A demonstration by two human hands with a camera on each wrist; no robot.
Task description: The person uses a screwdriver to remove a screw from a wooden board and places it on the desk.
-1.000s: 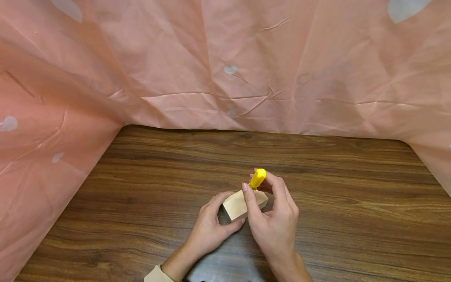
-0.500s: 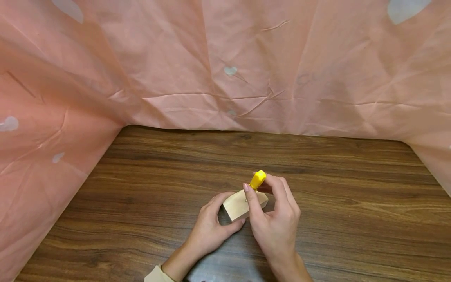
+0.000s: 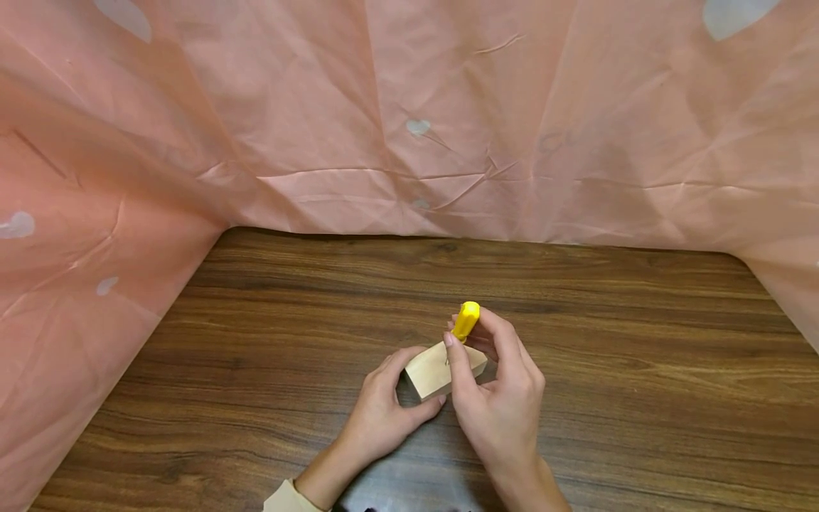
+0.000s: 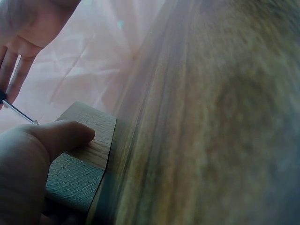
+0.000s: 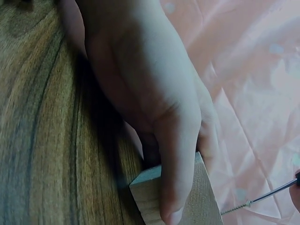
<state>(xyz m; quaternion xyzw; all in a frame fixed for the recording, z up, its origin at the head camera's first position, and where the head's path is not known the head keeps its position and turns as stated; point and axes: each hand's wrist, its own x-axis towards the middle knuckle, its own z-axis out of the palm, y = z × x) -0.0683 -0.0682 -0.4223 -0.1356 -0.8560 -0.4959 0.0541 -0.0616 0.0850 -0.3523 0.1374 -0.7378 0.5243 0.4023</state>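
My left hand [image 3: 387, 412] grips a pale wooden block [image 3: 427, 371] on the table, its thumb on the near side. My right hand [image 3: 502, 398] pinches the yellow handle of a screwdriver [image 3: 467, 320] between thumb and fingers above the block. In the right wrist view, a threaded screw [image 5: 236, 207] stands out of the block's face, with the screwdriver's thin metal shaft [image 5: 274, 192] meeting its head. The left wrist view shows the left thumb lying across the block [image 4: 101, 126], and the shaft [image 4: 19, 111] coming from the right hand [image 4: 35, 28]. Most of the screw is hidden there.
The dark wood-grain table [image 3: 288, 299] spreads around both hands. A pink cloth [image 3: 320, 128] with pale heart shapes hangs behind the table and along its left and right sides.
The screwdriver's handle has shifted slightly up and left, and the right fingers have moved a little around it. The left hand and the block have stayed in place.
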